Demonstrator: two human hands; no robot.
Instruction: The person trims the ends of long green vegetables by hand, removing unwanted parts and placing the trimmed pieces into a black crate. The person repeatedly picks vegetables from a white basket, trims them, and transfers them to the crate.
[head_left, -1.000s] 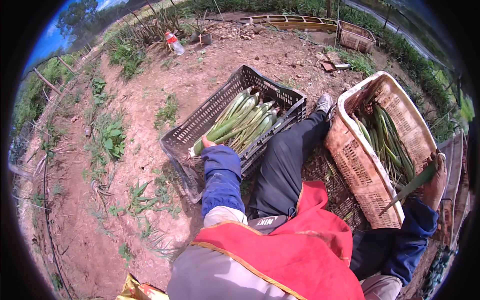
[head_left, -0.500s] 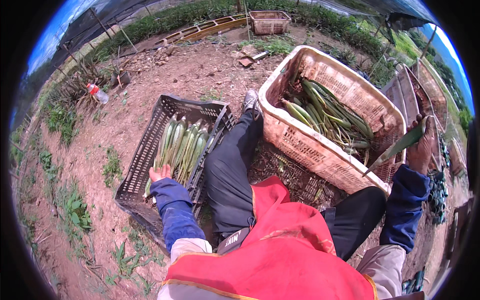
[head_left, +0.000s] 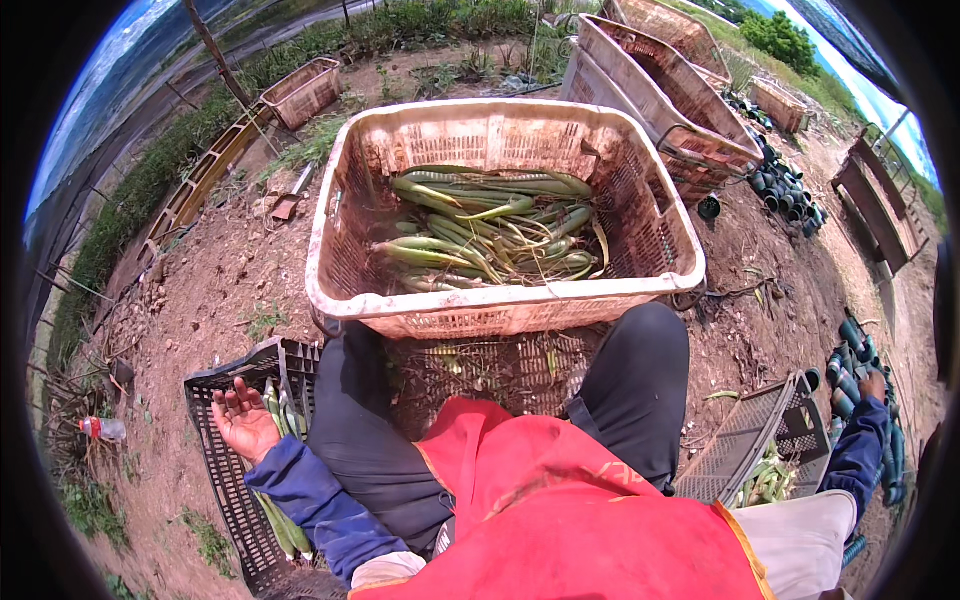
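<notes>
My left hand (head_left: 245,420) is palm up with its fingers apart, over a black mesh crate (head_left: 215,470) at my left knee. Long green aloe-like leaves (head_left: 283,528) lie in that crate, partly hidden by my sleeve and hand. Far out to the right, my right hand (head_left: 873,386) is small and partly hidden by its blue cuff, close to dark plant pots; its fingers do not show clearly. Between my knees and beyond stands a large dirty white crate (head_left: 510,297) holding many more leaves (head_left: 490,230), their pale cut ends toward the left.
A grey mesh crate (head_left: 722,450) with leaf scraps (head_left: 768,478) stands by my right knee. Stacked white crates (head_left: 655,95) rise behind it. Dark green pots (head_left: 785,190) lie on the ground. At left are a plastic bottle (head_left: 103,429) and a yellow ladder (head_left: 200,180).
My view has swung to the right. My right hand, which held a long green leaf, has reached outward and down, and no leaf shows in it. My left hand has turned palm up.
</notes>
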